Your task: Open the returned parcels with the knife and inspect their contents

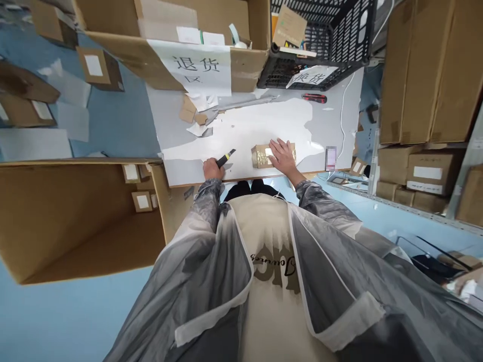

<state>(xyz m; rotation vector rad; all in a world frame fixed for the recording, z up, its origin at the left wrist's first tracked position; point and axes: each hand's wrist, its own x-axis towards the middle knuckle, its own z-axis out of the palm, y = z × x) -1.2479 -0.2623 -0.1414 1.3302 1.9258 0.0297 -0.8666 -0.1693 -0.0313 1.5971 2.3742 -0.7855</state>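
Small tape-wrapped brown cardboard parcel (267, 155), near table's front edge: light, stiff, slick; right hand (283, 156) spread flat atop; left hand (212, 169) fisted around yellow-black utility knife (225, 159).

The left hand (212, 169) is gripping a knife (225, 159), fist closed, near the body. The right hand (282, 156) is lying flat, fingers spread, pressing down on a box (260, 156).

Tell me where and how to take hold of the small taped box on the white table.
Grip the small taped box across its two long sides, coming from above. It lies flat on the white table, so those sides are exposed. The right hand rests flat on its right half, leaving the left half free. Stay clear of the utility knife in the left hand.
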